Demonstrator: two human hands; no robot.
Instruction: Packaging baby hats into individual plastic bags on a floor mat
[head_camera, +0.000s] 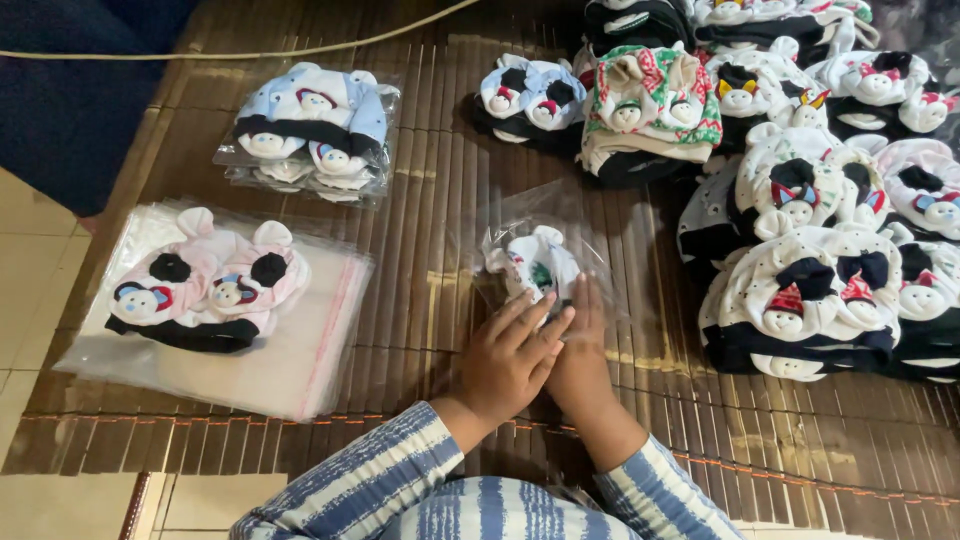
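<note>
My left hand (505, 360) and my right hand (582, 345) lie side by side on the near end of a clear plastic bag (520, 215). Inside the bag sits a small white knitted baby item with animal faces (535, 265). The fingers of both hands are flat and pressing on the plastic, the left hand overlapping the right. Blue and white striped sleeves cover both arms.
A pink knitted piece (205, 285) lies on a stack of empty clear bags (290, 370) at left. A bagged pale blue piece (310, 125) lies behind it. Many unbagged knitted pieces (800, 290) are piled at right. All rest on a dark bamboo mat (420, 300).
</note>
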